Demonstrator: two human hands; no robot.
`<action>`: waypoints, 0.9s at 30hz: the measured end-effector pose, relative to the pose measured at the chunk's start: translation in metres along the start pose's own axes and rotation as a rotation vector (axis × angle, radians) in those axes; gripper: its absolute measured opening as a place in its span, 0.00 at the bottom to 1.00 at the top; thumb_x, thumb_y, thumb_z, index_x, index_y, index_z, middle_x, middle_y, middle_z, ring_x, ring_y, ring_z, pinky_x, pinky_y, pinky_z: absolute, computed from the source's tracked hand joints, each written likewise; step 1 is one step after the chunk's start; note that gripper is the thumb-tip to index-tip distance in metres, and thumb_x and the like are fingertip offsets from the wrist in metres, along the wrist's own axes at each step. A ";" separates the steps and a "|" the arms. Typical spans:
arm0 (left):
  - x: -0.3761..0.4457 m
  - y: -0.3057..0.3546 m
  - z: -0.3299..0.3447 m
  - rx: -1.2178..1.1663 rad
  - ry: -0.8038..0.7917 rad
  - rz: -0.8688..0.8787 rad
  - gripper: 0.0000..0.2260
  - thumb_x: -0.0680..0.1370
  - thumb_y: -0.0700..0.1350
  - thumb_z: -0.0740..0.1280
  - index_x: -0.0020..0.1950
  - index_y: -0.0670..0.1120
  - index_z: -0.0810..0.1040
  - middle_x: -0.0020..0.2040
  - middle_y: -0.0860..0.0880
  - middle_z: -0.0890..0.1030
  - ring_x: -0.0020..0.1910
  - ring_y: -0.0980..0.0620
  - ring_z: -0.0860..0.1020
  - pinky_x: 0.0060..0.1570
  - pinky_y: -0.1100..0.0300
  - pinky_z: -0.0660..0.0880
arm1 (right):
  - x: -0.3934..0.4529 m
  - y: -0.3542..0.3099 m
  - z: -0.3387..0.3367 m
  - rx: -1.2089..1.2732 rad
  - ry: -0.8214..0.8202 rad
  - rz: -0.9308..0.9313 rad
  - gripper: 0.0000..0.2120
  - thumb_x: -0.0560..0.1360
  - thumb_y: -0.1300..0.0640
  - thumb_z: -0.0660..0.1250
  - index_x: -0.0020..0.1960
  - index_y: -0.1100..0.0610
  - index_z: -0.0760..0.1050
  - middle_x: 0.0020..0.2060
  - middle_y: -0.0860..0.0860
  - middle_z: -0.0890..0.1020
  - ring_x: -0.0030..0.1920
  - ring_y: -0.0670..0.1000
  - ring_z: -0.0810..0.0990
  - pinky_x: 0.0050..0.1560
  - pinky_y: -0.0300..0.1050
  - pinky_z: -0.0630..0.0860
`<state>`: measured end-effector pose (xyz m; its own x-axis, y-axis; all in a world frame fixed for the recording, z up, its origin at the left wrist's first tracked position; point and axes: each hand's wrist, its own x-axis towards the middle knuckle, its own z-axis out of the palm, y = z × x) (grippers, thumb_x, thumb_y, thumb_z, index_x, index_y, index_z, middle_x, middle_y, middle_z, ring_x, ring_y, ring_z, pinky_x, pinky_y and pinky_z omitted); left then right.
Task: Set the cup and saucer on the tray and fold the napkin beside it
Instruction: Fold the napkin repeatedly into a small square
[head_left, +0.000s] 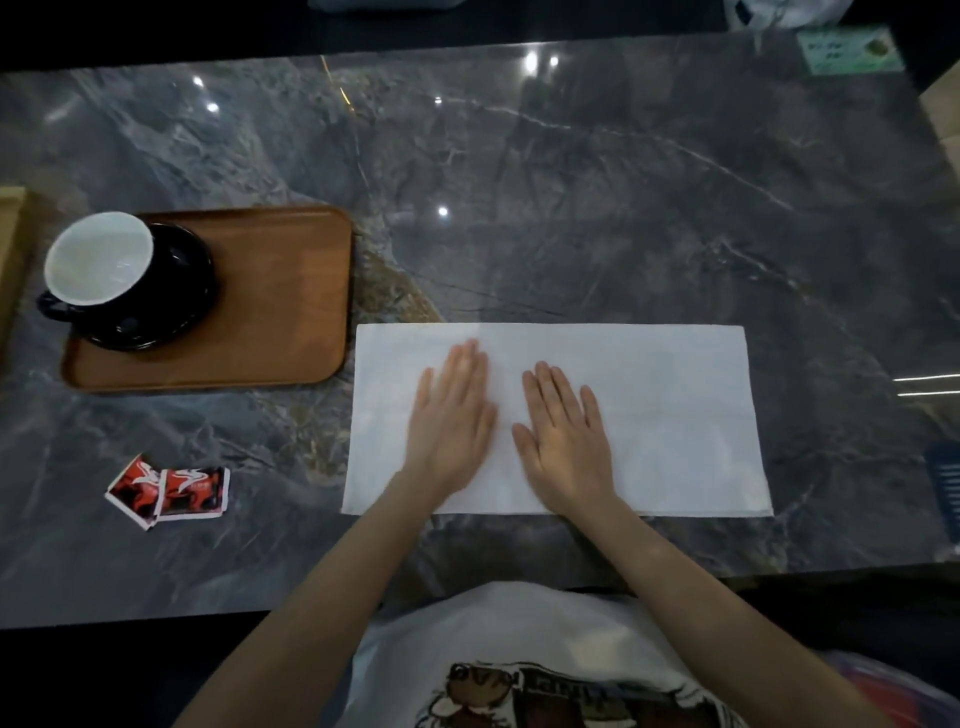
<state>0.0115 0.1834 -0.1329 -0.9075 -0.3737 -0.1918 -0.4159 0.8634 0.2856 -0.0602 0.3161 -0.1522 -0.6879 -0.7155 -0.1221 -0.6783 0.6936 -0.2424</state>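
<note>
A brown wooden tray (280, 312) lies at the left of the dark marble table. On its left part stands a black cup (98, 260) with a white inside, resting on a black saucer (182, 306). Right of the tray a white napkin (675, 415) lies flat as a wide rectangle. My left hand (452, 421) and my right hand (563, 441) press flat on the napkin's left half, palms down, fingers together and pointing away from me. Neither hand holds anything.
Two red and white sachets (171, 491) lie near the front left of the table. A green card (852, 49) sits at the far right edge. A pale wooden piece (10, 249) shows at the left border. The table's front edge runs just before my body.
</note>
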 end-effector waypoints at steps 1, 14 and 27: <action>0.011 0.015 0.005 0.003 -0.037 0.049 0.27 0.78 0.54 0.36 0.75 0.46 0.42 0.77 0.47 0.43 0.75 0.52 0.39 0.72 0.51 0.39 | 0.000 0.000 0.000 -0.006 0.009 -0.003 0.27 0.76 0.48 0.50 0.72 0.59 0.62 0.72 0.55 0.67 0.72 0.53 0.64 0.71 0.51 0.49; 0.039 -0.032 0.002 0.098 0.013 0.039 0.27 0.77 0.55 0.37 0.76 0.49 0.47 0.78 0.50 0.50 0.76 0.51 0.46 0.73 0.51 0.42 | 0.000 0.001 0.001 -0.021 0.023 -0.016 0.27 0.77 0.47 0.51 0.73 0.58 0.60 0.72 0.54 0.66 0.72 0.50 0.57 0.70 0.51 0.49; -0.009 -0.059 -0.004 0.070 0.103 -0.151 0.28 0.78 0.52 0.44 0.74 0.38 0.56 0.75 0.40 0.57 0.75 0.44 0.54 0.72 0.50 0.45 | 0.000 0.002 0.001 -0.001 -0.047 -0.019 0.28 0.77 0.47 0.47 0.74 0.57 0.58 0.73 0.54 0.63 0.73 0.53 0.60 0.71 0.50 0.45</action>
<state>0.0434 0.1349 -0.1447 -0.8380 -0.5300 -0.1298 -0.5456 0.8152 0.1945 -0.0611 0.3171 -0.1536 -0.6623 -0.7315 -0.1622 -0.6914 0.6801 -0.2438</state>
